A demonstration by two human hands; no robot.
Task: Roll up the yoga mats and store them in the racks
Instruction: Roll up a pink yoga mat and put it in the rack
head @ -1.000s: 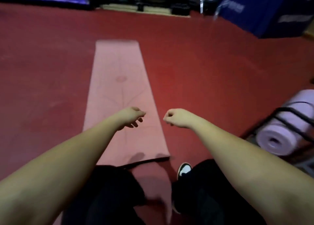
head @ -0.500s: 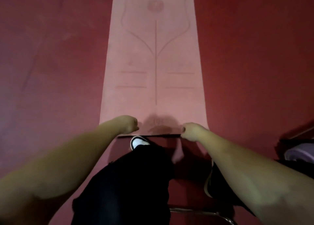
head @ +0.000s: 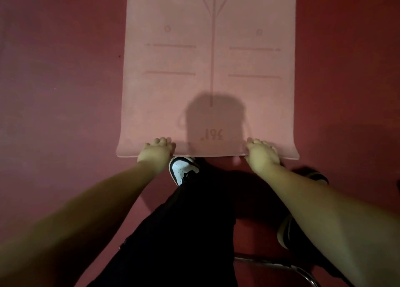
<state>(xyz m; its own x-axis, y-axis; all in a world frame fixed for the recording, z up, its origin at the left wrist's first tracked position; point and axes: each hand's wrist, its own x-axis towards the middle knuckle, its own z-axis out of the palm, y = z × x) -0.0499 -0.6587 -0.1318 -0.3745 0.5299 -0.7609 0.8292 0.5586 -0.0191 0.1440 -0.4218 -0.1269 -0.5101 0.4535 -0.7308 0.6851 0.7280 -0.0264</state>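
A pink yoga mat [head: 207,70] with printed alignment lines lies flat and unrolled on the red floor, running away from me. Its near short edge sits just in front of my feet. My left hand [head: 157,152] grips that near edge left of centre, fingers curled over the top of the mat. My right hand [head: 262,152] grips the same edge right of centre in the same way. The edge looks slightly lifted at the corners.
My black trousers and a white-and-black shoe [head: 184,169] are right behind the mat's edge. A metal bar of a rack [head: 281,267] shows at the bottom right. Red floor [head: 60,81] spreads on both sides of the mat.
I have bent lower and closer to the mat. Both hands came down from the air onto the near edge and now grip it. The rack with the purple rolled mat has left the view.
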